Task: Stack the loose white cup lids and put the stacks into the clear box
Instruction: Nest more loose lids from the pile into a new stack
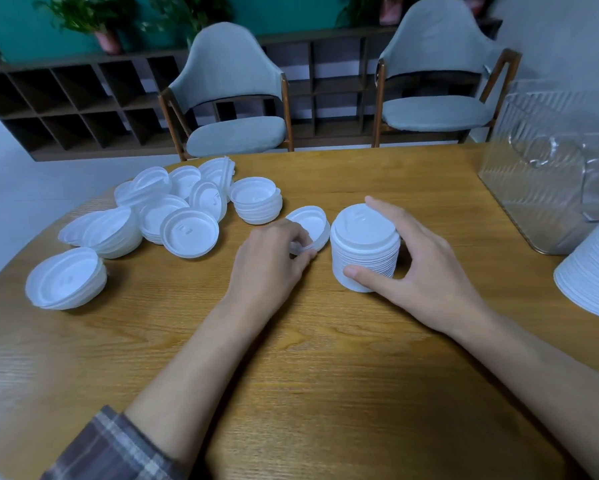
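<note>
Two bare hands work in the middle of the frame, over a round wooden worktop. The right hand holds a tall stack of white lids that stands upright on the worktop. The thumb lies low on its near side and the other fingers curve around its far side, so the fingers are closed around the stack.

Just to the left of the stack lies a loose lid. The left hand pinches the near rim of this lid with curled fingers. I cannot tell whether the lid is lifted from the wood.

Many more lids lie in a heap in the left half of the frame, some flat, some leaning on each other. A short stack stands at the right end of the heap, and one small pile lies apart at its lower left.

The clear box stands at the right edge of the frame, well apart from both hands. Its walls are ribbed, and I cannot tell what it holds. Below it a big white stack is partly cut off by the frame. A checked sleeve shows at the bottom left. Two grey chairs stand behind the worktop.
</note>
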`<state>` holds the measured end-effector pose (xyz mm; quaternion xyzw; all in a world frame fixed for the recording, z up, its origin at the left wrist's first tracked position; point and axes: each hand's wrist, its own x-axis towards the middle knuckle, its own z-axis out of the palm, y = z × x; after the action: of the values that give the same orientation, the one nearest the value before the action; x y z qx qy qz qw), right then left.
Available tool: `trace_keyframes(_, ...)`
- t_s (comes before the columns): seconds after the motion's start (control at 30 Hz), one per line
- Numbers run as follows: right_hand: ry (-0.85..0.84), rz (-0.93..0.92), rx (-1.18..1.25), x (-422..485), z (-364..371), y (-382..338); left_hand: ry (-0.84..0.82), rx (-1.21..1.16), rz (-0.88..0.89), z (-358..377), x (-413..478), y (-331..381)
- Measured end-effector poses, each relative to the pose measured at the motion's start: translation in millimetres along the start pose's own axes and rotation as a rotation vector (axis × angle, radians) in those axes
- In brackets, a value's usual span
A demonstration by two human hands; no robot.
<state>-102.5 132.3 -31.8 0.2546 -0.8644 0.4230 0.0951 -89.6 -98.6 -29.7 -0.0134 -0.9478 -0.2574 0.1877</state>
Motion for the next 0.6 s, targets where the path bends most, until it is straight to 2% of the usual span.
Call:
trace_keyframes(0.33, 0.002, -0.005, 0.005, 0, 0, -1, 0.101, -0.382, -0.130, -9, -1, 10)
trace_keyframes(0.6, 0.068, -0.001, 0.066, 1, 5, -3, 0.234, -0.688, -0.220, -15, 3, 13)
